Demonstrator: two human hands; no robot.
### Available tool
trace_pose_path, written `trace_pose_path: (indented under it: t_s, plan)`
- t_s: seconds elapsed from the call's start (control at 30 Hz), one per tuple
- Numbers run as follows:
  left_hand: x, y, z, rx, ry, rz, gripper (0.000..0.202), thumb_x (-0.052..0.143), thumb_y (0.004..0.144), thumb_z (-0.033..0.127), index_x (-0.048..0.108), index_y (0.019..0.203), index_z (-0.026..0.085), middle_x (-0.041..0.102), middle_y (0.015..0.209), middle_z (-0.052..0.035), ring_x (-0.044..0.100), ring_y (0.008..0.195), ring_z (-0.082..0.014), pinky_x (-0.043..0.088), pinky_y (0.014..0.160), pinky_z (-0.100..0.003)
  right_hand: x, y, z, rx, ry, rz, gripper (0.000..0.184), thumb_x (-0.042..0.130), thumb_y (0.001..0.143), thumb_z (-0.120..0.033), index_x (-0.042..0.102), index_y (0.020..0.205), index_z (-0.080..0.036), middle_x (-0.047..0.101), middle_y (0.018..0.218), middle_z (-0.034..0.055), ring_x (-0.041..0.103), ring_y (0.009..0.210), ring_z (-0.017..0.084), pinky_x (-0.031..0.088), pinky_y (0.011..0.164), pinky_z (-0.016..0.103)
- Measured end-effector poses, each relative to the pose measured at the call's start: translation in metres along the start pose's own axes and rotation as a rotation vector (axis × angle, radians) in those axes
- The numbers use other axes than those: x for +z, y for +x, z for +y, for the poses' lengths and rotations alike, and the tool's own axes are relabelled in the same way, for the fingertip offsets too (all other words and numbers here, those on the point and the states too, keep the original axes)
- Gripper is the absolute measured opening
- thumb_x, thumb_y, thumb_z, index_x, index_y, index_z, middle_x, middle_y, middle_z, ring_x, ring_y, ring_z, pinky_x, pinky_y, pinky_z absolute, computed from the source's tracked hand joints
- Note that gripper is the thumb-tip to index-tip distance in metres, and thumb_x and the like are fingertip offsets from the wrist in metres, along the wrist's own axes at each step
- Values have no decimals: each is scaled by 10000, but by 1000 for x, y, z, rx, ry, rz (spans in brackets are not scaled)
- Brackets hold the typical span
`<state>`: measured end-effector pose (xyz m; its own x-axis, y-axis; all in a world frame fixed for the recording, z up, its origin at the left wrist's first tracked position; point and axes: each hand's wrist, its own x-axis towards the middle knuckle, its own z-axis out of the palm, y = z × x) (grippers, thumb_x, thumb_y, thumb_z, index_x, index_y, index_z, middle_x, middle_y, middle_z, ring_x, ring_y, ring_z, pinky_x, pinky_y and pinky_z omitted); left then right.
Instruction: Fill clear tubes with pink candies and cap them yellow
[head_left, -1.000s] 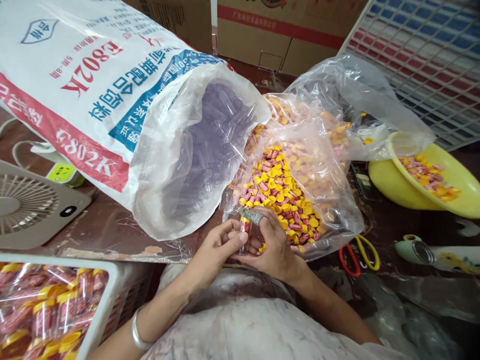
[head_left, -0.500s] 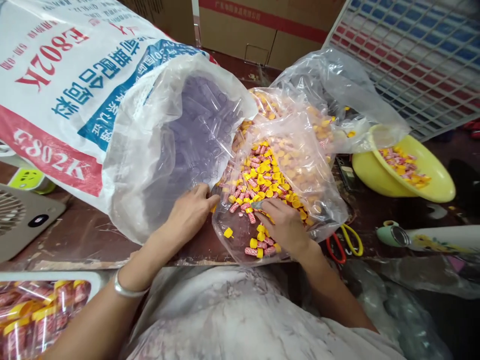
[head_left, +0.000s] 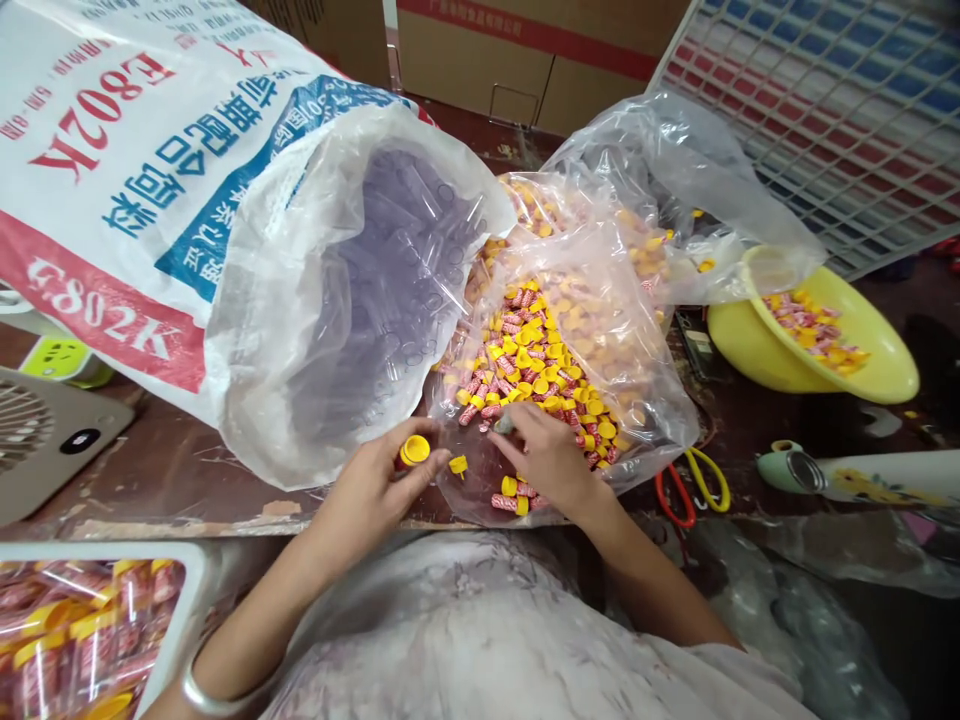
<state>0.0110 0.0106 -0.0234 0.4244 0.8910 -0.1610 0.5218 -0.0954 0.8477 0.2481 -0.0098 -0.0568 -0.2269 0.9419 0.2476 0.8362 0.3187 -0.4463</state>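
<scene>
My left hand (head_left: 386,470) is closed around a yellow-capped tube (head_left: 415,451), its round cap facing up between thumb and fingers. My right hand (head_left: 551,455) reaches over the mouth of a clear plastic bag (head_left: 637,400), thumb and forefinger close together. A greyish cover sits on one fingertip; whatever is pinched there is hidden. Beside the fingers lies a heap of small red-and-white wrapped pieces with yellow caps (head_left: 536,350). A loose yellow cap (head_left: 458,465) lies between my hands. To the left, a white sack (head_left: 277,330) gapes open, with clear tubes (head_left: 409,260) inside.
A white tub (head_left: 196,570) of filled, yellow-capped tubes stands at lower left, below a beige fan (head_left: 52,440). On the right are a yellow bowl (head_left: 810,350) of small pieces, scissors (head_left: 694,485) and a pale floral bottle (head_left: 862,475). A white wire rack (head_left: 825,130) leans behind.
My left hand has drawn back from the sack's edge toward me and turned, bringing the yellow-capped tube into view. My right hand has shifted slightly left, its fingertips nearer the left hand.
</scene>
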Motion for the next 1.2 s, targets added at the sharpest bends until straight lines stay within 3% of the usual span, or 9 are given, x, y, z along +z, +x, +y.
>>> trace_pose_path:
  t_s: [0.17,0.33,0.47,0.67,0.77,0.83,0.97,1.07,1.2]
  plan:
    - [20,-4,6,-44,-230,-149,365,600,920,502,654,1107,192,631,828,17,537,713,-155,397,631,-242,-10,0,-17,165,584,292,140,711,945,-324,638,1011,-224,739,971,33,726,876,200,588,804,311]
    - [24,0,11,-14,-435,-148,308,638,907,435,671,1075,178,642,908,1,536,788,-155,411,695,-243,-17,4,-28,27,507,187,169,696,959,-341,677,863,-203,697,777,17,673,709,182,563,692,305]
    - [29,3,10,-67,-608,-92,323,644,899,476,652,949,157,575,800,15,488,719,-135,405,661,-237,-16,6,-32,-191,424,61,460,757,878,-532,631,1116,-159,683,1122,149,648,1096,306,542,976,464]
    - [39,20,14,-87,-719,-113,324,758,785,423,631,898,147,581,765,24,492,681,-122,419,646,-235,-3,5,-38,-253,228,232,568,804,829,-493,515,1201,-175,639,1120,162,610,1148,336,501,1032,536]
    - [30,32,15,-34,-453,-101,219,741,753,303,647,893,163,594,716,34,514,642,-130,418,622,-243,-18,9,-30,-287,201,134,700,787,805,-619,497,1266,-181,623,1223,166,580,1215,354,445,1093,564]
    - [15,42,14,38,-79,74,153,680,784,254,676,915,176,644,775,1,573,695,-170,428,655,-275,-32,11,-16,-247,155,94,791,737,817,-681,470,1345,-155,587,1308,190,546,1266,366,440,1096,551]
    - [-24,66,17,177,802,394,262,521,906,185,740,1048,208,687,1020,-114,631,942,-304,423,748,-387,-48,8,19,-25,-39,218,333,612,998,-474,597,1119,-165,684,1028,119,669,968,290,539,827,400]
    - [-38,88,25,192,1095,323,353,438,926,118,748,1075,199,675,1049,-155,629,962,-349,418,732,-429,-47,4,34,52,-206,188,153,590,1018,-255,607,880,-192,661,822,50,647,768,235,471,681,325]
    - [-30,111,33,163,1175,181,349,418,908,81,757,959,148,657,1052,-197,648,935,-364,435,706,-437,-39,6,31,38,-323,60,126,667,962,-157,622,848,-186,663,841,38,639,802,221,431,695,312]
